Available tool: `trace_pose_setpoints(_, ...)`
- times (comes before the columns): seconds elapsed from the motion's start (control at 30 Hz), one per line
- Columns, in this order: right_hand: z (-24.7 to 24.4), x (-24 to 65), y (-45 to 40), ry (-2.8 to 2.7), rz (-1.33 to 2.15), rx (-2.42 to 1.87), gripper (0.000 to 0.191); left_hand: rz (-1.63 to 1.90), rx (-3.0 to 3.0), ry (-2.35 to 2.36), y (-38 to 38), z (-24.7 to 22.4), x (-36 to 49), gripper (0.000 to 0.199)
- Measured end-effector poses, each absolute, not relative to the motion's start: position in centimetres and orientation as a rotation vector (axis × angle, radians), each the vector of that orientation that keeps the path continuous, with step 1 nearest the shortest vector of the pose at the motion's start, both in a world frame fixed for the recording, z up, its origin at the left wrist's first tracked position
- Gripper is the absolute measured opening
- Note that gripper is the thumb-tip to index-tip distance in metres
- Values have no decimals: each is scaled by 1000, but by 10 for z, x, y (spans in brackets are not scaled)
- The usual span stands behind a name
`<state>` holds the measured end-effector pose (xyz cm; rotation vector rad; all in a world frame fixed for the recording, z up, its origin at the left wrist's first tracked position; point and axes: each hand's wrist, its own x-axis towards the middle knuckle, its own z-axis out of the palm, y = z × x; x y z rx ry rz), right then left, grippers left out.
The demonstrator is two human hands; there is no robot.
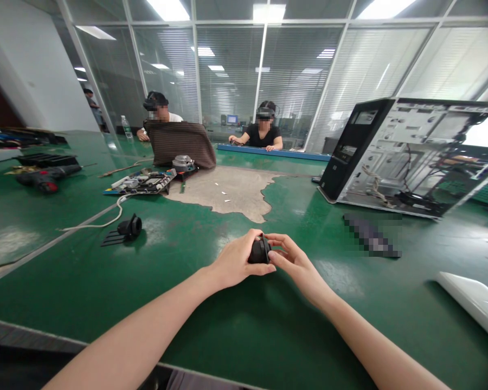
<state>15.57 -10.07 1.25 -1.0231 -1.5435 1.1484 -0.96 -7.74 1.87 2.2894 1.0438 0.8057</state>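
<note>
A small black round plastic part [259,251] is held between my two hands, over the green tabletop. My left hand [241,257] wraps round its left side, with the thumb below it. From the right, the fingertips and thumb of my right hand [290,257] pinch the part's ringed end. The fingers cover much of it, so its full shape is hidden. To the left on the table lies another black plastic part [130,228], with a round ringed end and flat prongs.
An open computer case [394,162] stands at the right, near a dark pixelated object [370,235] and a white box-like object [475,303]. A circuit board [142,183], a brown cloth-covered object [181,143] and a power drill [49,176] are leftward. Two people sit across the table.
</note>
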Motion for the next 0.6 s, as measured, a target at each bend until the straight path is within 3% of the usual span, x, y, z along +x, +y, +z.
trace_pose_setpoints(0.2, 15, 161, -100, -1587, 1233, -956, 26, 796, 2217, 1055, -74, 16, -10, 55)
trace_pose_setpoints(0.37, 13, 159, -100, -1489, 1237, -981, 12, 826, 2422, 1024, -73, 13, -8, 61)
trace_pose_setpoints(0.6, 11, 157, -99, -1538, 1148, -1040, 20, 836, 2450, 994, -74, 13, -7, 62)
